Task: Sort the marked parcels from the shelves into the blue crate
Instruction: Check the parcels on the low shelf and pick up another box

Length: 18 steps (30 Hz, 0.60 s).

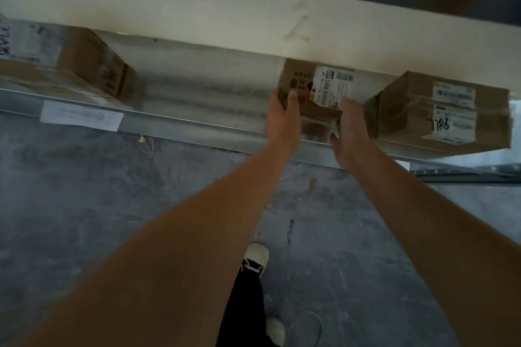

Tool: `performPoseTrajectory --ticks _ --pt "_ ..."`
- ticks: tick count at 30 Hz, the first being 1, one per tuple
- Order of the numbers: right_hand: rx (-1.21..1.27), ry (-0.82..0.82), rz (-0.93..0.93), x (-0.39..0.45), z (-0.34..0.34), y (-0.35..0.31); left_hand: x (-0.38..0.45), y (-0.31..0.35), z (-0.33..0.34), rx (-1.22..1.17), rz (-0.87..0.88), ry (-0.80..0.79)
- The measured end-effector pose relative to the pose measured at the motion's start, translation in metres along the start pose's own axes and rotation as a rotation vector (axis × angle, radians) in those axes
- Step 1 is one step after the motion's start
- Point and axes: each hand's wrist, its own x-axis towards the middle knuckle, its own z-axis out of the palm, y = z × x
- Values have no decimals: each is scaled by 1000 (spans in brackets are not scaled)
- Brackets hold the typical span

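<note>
A small brown cardboard parcel (313,90) with a white barcode label sits on the low metal shelf (197,101), under a white board. My left hand (283,118) presses its left side, thumb on the front face. Against the parcel's right side lies my right hand (351,132), fingers along its lower edge. Both hands grip the parcel between them. The blue crate is not in view.
A larger parcel (445,113) marked 7786 stands close to the right of my hands. Another taped parcel (67,62) lies at the shelf's left end. A paper tag (81,115) hangs on the shelf lip. Grey concrete floor (112,205) and my shoes are below.
</note>
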Motion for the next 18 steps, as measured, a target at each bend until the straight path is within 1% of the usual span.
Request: performPoseTrajectory --ticks 2,5,8,13,16,18 --pt "33 55 -73 -9 -7 10 -12 -7 -3 -83 28 32" --pt "76 62 -170 -26 -18 27 -30 -18 -9 -179 87 70" --pt "95 71 -207 -38 -19 34 -40 -23 -13 -183 91 76" --pt "73 74 -181 -50 -22 29 -45 -22 -17 -173 24 54" --pt "-19 102 -235 -56 -26 26 -41 -20 -22 -197 -79 43" --pt "-48 107 -220 -58 -28 27 -36 -18 -25 -210 -161 52"
